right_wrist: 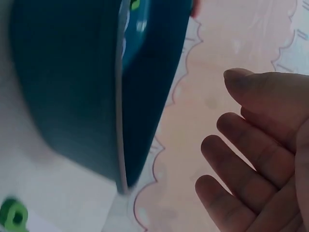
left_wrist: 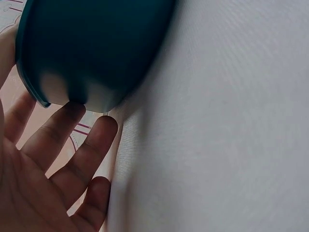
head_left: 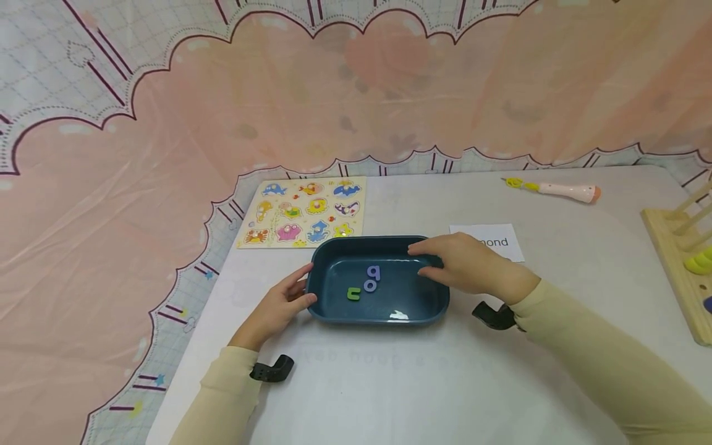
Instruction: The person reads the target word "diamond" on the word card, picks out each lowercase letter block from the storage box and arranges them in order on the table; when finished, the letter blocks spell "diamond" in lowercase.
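Note:
A dark blue-green plastic tray stands on the white table. Lying in it are a purple letter q, a purple letter o and a green letter that looks like n or u. My left hand holds the tray's left end, thumb at the rim and fingertips against the outer wall. Over the tray's right end hovers my right hand, fingers relaxed and holding nothing; the right wrist view shows it apart from the tray. Another green letter appears low in that view.
A white word card, partly covered by my right hand, shows "mond". Behind the tray lies a sea-animal puzzle board. A pink-handled pen-like tool lies at the back right. A wooden peg stand is at the right edge.

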{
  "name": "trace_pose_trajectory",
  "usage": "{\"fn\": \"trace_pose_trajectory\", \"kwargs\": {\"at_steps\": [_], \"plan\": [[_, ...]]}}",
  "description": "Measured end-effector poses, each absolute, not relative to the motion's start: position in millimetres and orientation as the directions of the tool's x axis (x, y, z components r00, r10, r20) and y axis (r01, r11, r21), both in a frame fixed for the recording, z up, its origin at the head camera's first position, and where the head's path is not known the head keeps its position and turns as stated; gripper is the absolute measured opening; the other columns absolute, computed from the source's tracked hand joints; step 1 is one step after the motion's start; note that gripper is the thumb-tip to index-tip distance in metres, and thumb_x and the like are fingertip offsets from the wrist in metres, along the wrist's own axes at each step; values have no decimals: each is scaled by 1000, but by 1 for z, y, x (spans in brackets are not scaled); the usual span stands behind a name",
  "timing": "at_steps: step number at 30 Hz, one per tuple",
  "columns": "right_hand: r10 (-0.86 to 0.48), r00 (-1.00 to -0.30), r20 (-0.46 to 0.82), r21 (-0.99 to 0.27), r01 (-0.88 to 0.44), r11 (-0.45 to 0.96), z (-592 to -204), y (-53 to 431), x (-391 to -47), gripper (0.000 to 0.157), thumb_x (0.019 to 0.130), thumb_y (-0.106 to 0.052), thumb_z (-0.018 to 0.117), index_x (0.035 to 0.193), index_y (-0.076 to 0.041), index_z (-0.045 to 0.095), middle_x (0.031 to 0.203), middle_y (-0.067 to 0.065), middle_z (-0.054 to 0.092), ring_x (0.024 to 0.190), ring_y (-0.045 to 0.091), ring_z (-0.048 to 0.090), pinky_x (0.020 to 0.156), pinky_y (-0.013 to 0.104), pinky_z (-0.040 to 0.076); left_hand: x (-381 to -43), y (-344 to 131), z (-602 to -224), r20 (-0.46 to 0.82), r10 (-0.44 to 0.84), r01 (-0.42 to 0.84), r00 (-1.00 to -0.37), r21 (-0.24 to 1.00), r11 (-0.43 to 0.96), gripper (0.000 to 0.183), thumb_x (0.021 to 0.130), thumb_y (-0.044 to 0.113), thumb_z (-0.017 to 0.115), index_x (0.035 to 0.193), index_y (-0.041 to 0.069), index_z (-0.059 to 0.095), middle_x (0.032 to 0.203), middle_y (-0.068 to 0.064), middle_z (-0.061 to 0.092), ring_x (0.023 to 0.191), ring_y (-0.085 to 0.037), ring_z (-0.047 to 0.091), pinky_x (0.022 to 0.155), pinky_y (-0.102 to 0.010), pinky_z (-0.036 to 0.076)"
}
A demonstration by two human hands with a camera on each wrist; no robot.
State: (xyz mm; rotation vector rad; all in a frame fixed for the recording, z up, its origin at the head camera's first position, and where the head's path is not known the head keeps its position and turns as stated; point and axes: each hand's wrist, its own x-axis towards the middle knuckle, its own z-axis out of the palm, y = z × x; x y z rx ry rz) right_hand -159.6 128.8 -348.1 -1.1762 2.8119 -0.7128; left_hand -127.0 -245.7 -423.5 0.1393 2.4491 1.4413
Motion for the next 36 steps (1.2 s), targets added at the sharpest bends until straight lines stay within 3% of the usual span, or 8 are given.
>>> {"fn": "trace_pose_trajectory", "kwargs": {"at_steps": [9, 36], "plan": [[-720, -678, 148, -416, -703, 576, -358, 102, -159, 37, 92, -14, 74, 126, -2, 67, 125, 11, 68, 117, 27, 64, 99, 44, 50, -127, -246, -424, -200, 232, -62, -952, 867, 494, 70, 98, 25, 68, 158, 16, 33, 146, -23, 49, 133, -41, 48, 106, -55, 39], [-747, -665, 18, -457, -670, 585, -392, 59, -167, 39, 94, -17, 72, 130, -4, 66, 128, 11, 66, 117, 23, 64, 100, 42, 50, -127, -246, -424, -194, 255, -56, -947, 884, 463, 71, 98, 23, 68, 158, 14, 32, 145, -25, 49, 132, -40, 49, 106, -54, 40]]}}
